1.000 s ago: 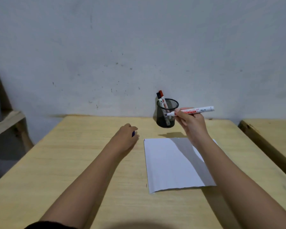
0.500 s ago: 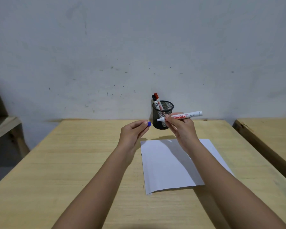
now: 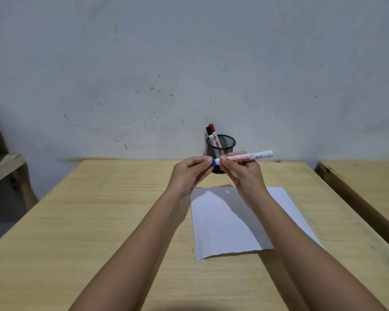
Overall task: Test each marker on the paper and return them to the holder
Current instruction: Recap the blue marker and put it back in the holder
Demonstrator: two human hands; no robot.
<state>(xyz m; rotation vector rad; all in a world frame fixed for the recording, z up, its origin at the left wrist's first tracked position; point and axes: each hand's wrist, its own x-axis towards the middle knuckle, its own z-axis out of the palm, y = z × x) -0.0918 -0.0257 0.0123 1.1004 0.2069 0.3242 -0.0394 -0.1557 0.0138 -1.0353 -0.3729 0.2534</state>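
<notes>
Head view, wide angle, forward and down.

Right hand [image 3: 245, 173]: raised above the far edge of the paper, fingers closed around a white marker [image 3: 248, 157] near its left end, thumb and forefinger pinching the barrel, forearm running down to the lower right corner. Marker held almost level, right end tilted slightly upward, clear of the table; red "SNOWMAN" lettering on the barrel, smaller print above it only partly legible, "BG-12" toward the right end.

Left hand [image 3: 190, 173]: raised level with the right, fingertips pinching a blue cap [image 3: 216, 162] at the marker's left end; cap mostly covered by fingers, only a short blue band showing. Whether fully seated on the tip: cannot tell. Marker tip hidden.

Paper [image 3: 229, 223]: white sheet, flat on the table below both hands, right part crossed by the right forearm and its shadow. No marks discernible on the visible area.

Holder [image 3: 221, 145]: black wire-mesh cup, upright, behind the hands near the table's far edge; lower half hidden by the fingers and cap. Two capped markers inside, leaning left: red-capped marker [image 3: 212, 131] and black-capped marker [image 3: 208, 131], touching side by side, lower ends blurred behind the mesh.

Table [image 3: 99, 209]: pale wood, grain visible, near edge cut off by the frame.

Second table [image 3: 368, 182]: right, partly out of frame.

Wall [image 3: 189, 63]: grey, scuffed.
</notes>
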